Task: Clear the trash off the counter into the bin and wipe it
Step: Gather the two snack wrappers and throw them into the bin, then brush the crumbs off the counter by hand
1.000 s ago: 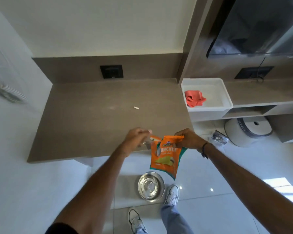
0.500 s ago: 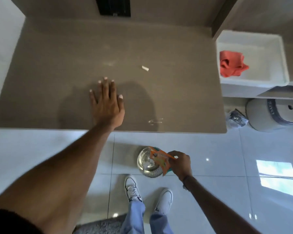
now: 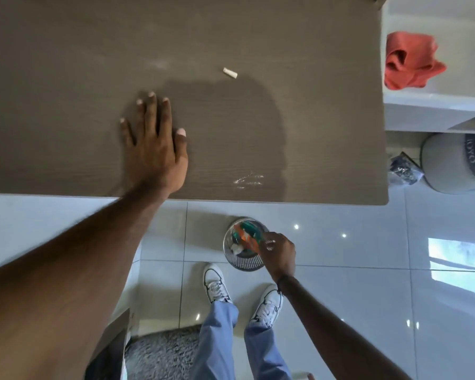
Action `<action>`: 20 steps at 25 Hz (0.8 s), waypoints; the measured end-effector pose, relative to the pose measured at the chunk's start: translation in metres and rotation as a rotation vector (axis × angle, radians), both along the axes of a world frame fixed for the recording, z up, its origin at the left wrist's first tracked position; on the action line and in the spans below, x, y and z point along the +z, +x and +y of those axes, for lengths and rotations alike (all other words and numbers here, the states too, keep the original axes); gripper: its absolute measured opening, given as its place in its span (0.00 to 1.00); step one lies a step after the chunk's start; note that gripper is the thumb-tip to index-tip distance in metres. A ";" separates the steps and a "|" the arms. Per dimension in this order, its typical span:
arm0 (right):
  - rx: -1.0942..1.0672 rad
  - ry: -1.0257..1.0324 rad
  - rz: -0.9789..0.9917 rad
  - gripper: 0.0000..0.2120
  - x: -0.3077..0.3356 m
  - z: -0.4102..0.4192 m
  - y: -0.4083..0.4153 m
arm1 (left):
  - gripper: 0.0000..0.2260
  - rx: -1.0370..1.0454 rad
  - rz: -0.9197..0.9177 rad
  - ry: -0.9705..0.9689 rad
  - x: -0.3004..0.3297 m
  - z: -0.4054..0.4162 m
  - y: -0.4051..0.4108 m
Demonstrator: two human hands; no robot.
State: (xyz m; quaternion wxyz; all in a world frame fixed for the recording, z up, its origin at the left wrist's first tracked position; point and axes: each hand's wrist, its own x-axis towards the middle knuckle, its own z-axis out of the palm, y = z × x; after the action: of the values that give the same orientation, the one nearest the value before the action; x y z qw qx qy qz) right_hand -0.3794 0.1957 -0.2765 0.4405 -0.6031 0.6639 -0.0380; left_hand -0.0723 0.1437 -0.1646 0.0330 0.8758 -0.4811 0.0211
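- The right hand [image 3: 279,253] hovers at the rim of the metal bin [image 3: 244,263] on the floor, fingers curled by the orange and teal snack wrapper [image 3: 248,235]; whether they pinch it cannot be told.
- The wrapper lies inside the bin over white scraps.
- The left hand [image 3: 157,149] rests flat, fingers spread, holding nothing, on the brown counter [image 3: 66,64].
- A small white scrap [image 3: 230,73] lies on the counter, well apart from that hand.
- A red cloth [image 3: 412,61] sits in the white tray [image 3: 450,17] to the right.
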 end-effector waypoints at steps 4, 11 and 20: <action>0.054 -0.410 -0.394 0.03 0.103 -0.024 0.018 | 0.29 0.025 0.040 -0.005 0.003 -0.002 -0.001; 0.216 -0.637 -0.087 0.17 0.179 -0.217 0.131 | 0.29 0.025 0.063 -0.007 -0.001 0.000 0.003; 0.433 -0.514 0.065 0.10 0.174 -0.239 0.187 | 0.28 0.020 0.052 -0.015 -0.006 0.001 0.003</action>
State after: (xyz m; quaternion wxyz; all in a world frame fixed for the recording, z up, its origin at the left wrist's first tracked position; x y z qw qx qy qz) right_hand -0.1929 -0.0433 -0.1021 0.2507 -0.8224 0.5027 -0.0905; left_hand -0.0693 0.1446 -0.1708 0.0518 0.8805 -0.4712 0.0022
